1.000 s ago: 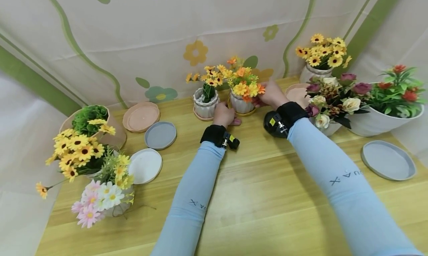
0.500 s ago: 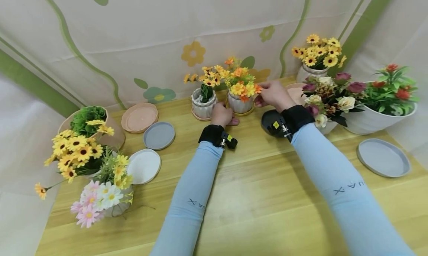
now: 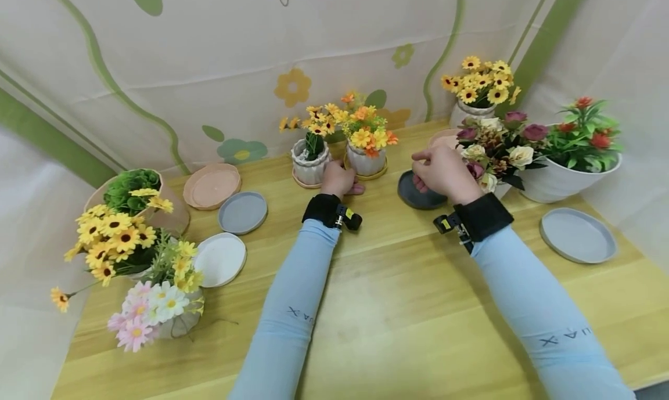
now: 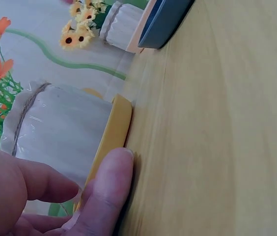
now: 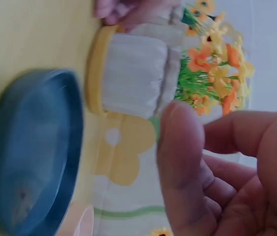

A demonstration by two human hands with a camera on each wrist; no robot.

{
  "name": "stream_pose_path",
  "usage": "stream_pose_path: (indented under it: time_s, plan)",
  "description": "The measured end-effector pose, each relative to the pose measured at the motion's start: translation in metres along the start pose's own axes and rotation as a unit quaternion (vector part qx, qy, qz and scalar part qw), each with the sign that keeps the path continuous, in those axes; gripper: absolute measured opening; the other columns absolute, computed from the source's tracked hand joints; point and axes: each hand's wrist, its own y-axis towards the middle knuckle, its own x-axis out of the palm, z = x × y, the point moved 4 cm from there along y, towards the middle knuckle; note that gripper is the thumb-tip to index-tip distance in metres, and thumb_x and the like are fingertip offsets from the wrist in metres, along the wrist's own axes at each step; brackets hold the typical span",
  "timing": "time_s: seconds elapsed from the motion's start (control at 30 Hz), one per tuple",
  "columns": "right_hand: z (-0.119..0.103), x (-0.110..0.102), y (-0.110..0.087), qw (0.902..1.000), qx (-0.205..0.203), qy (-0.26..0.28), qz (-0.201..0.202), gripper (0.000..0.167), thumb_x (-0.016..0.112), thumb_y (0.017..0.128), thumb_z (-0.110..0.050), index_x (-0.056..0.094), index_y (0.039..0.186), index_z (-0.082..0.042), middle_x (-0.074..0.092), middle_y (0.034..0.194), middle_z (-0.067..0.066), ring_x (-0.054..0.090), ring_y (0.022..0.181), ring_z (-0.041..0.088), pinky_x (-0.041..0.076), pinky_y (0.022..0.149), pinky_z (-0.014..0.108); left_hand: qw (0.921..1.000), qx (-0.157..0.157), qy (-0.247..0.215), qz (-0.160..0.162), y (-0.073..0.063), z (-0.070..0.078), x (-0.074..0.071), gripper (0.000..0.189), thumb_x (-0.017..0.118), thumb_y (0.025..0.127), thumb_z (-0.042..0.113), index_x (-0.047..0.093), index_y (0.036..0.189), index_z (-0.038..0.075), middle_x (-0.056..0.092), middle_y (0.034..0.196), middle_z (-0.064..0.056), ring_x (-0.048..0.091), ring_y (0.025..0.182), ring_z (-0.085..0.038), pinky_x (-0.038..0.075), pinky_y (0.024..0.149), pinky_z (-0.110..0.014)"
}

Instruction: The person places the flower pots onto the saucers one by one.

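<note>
The left hand (image 3: 337,179) pinched a round yellow saucer (image 4: 115,132); the right hand (image 3: 444,172), loosely curled, hovered over a round dark-blue dish (image 5: 35,142).

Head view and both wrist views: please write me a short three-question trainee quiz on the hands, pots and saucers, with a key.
1. Multiple choice: what colour is the saucer under the orange-flowered pot, beside the left hand?
A) Grey
B) Yellow
C) White
2. True or false: the right hand is apart from the orange-flowered pot.
3. Fill in: in the head view, the planter holding the red-flowered plant is ____ in colour.

Key:
1. B.
2. True; in the head view it overlaps the dark saucer instead.
3. White.
</note>
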Motion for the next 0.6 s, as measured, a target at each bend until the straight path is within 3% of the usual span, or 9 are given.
stream_pose_path:
  time_s: [0.4, 0.47, 0.53, 0.6]
  plan:
    - [0.023, 0.020, -0.033, 0.9944, -0.005, -0.102, -0.026, 0.040, 0.047, 0.100, -0.013, 0.057, 0.131, 0.009, 0.067, 0.064, 0.007, 0.062, 0.053, 0.017, 0.042, 0.050, 0.030, 0.9994, 0.005, 0.018, -0.028, -0.015, 0.003, -0.001, 0.051, 0.047, 0.104, 0.012, 0.033, 0.152, 0.004, 0.059, 0.097, -0.016, 0.071, 0.075, -0.023, 0.061, 0.069, -0.030]
    - [0.025, 0.022, -0.035, 0.9921, -0.008, -0.125, -0.012, 0.039, 0.049, 0.099, -0.013, 0.059, 0.129, 0.010, 0.068, 0.067, 0.011, 0.061, 0.052, 0.018, 0.044, 0.053, 0.032, 0.9988, 0.009, 0.034, -0.033, -0.020, 0.005, -0.002, 0.055, 0.048, 0.104, 0.013, 0.029, 0.155, 0.005, 0.059, 0.096, -0.017, 0.071, 0.076, -0.024, 0.061, 0.070, -0.031]
    - [0.028, 0.022, -0.037, 0.9872, -0.012, -0.158, 0.011, 0.037, 0.051, 0.097, -0.011, 0.061, 0.125, 0.011, 0.071, 0.079, 0.019, 0.066, 0.062, 0.028, 0.052, 0.061, 0.040, 0.9981, 0.011, 0.046, -0.040, -0.027, 0.008, -0.003, 0.060, 0.050, 0.103, 0.013, 0.024, 0.157, 0.005, 0.061, 0.098, -0.019, 0.071, 0.077, -0.026, 0.061, 0.072, -0.034]
    - [0.031, 0.022, -0.039, 0.9794, -0.020, -0.196, 0.046, 0.028, 0.055, 0.095, -0.009, 0.068, 0.108, 0.011, 0.069, 0.079, 0.024, 0.065, 0.065, 0.036, 0.053, 0.063, 0.046, 0.9971, 0.014, 0.056, -0.051, -0.034, 0.011, -0.004, 0.064, 0.051, 0.102, 0.012, 0.019, 0.158, 0.006, 0.063, 0.106, -0.021, 0.071, 0.081, -0.028, 0.061, 0.074, -0.035]
